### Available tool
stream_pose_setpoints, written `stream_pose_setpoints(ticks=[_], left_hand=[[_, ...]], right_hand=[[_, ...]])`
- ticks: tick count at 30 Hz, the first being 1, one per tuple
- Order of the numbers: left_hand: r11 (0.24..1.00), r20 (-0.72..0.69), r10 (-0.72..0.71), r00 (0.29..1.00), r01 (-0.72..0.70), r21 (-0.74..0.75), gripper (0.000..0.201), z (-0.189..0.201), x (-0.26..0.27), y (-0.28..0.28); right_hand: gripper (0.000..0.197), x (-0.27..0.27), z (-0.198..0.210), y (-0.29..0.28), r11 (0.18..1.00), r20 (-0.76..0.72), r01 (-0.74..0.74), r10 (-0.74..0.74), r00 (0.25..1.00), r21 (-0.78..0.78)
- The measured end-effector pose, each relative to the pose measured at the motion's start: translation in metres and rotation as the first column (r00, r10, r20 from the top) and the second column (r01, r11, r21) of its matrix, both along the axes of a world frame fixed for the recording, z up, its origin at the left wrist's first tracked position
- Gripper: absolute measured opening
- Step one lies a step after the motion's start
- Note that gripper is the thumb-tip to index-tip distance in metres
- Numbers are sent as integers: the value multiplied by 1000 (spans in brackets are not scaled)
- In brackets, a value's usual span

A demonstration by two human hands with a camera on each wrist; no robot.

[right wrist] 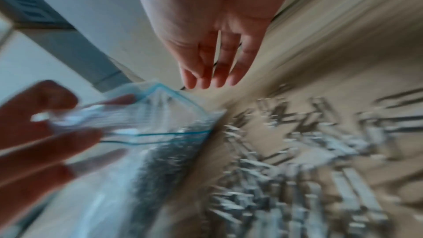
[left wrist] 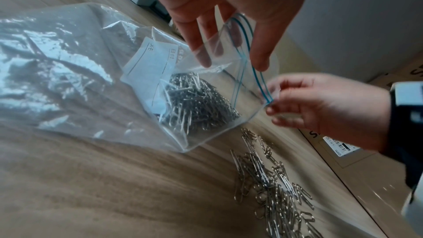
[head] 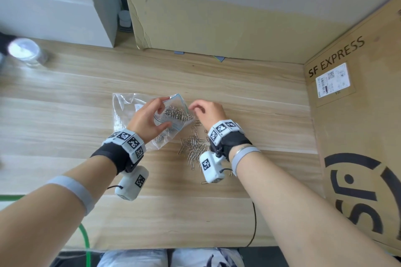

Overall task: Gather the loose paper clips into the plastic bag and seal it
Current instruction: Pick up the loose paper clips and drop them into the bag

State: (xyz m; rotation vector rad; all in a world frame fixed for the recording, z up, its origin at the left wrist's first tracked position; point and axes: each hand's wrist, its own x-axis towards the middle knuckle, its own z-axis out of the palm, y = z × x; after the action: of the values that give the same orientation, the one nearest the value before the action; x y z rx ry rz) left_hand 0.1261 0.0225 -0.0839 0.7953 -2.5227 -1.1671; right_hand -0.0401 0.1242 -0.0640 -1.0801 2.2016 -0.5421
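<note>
A clear plastic zip bag with a blue seal line lies on the wooden table, its mouth lifted toward the right. A heap of paper clips and a paper label sit inside it. My left hand holds the mouth open, thumb on one lip and fingers on the other. My right hand hovers with curled fingers at the mouth's right corner. Whether it pinches the bag or holds clips is unclear, and the right wrist view is blurred. Loose paper clips lie scattered under my right wrist.
A tall cardboard box marked SF EXPRESS walls off the right side. Another cardboard sheet stands at the back. A jar with a silver lid stands far left. A black cable and a green cable cross the table's near edge.
</note>
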Motion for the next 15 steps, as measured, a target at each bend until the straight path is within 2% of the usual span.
stream_pose_setpoints(ticks=[2, 5, 10, 15], left_hand=[[1000, -2, 3, 1000, -3, 5, 39, 1, 1, 0], [1000, -4, 8, 1000, -8, 9, 36, 1, 1, 0], [999, 9, 50, 999, -50, 17, 32, 1, 1, -1], [996, 76, 77, 994, -81, 49, 30, 3, 0, -2]], right_hand=[[30, -12, -11, 13, 990, -65, 21, -12, 998, 137], [54, -13, -25, 27, 938, -108, -64, 106, 988, 339], [84, 6, -30, 39, 917, -42, -241, 267, 963, 318], [92, 9, -34, 55, 839, -87, -408, 466, 881, 360]])
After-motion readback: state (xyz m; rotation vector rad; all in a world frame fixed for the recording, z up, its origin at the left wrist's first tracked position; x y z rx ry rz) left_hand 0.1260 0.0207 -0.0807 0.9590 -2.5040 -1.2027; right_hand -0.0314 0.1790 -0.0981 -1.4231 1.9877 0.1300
